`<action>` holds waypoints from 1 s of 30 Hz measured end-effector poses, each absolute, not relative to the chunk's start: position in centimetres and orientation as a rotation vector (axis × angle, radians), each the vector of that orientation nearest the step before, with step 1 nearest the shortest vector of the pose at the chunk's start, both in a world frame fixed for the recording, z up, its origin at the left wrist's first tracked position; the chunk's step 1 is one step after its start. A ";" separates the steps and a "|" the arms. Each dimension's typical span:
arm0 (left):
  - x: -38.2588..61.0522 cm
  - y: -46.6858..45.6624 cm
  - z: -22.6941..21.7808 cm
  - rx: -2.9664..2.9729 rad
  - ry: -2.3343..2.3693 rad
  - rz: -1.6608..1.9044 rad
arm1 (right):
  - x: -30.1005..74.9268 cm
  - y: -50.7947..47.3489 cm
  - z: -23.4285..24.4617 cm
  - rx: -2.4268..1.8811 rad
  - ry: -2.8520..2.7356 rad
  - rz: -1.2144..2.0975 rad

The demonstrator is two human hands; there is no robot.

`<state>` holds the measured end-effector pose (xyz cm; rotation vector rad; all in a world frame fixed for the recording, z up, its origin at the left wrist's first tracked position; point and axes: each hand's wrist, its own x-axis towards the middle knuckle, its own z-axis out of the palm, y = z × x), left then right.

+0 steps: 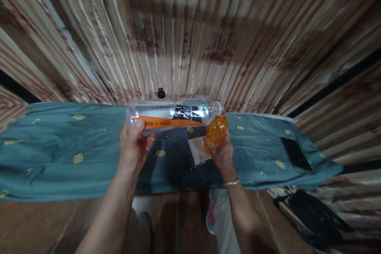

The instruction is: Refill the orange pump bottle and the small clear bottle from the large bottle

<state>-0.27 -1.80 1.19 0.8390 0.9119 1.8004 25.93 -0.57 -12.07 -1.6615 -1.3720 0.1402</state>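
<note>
A clear, silver-and-orange-labelled plastic bottle (169, 114) is gripped near its base by the left hand (134, 143), its long axis nearly level and its neck directed rightward, just beside the mouth of a small, translucent orange bottle (216, 130) clasped by the right hand (222, 152).
</note>
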 end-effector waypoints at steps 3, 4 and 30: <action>-0.3 -1.8 1.3 0.835 0.913 1.795 | 26.0 -0.5 -12.2 -1.659 -1.373 0.143; -0.3 -1.8 1.3 0.835 0.913 1.793 | 26.0 -0.4 -12.2 -1.661 -1.373 0.143; -0.4 -1.8 0.9 0.846 0.904 1.793 | 25.8 -0.7 -11.8 -1.672 -1.391 0.138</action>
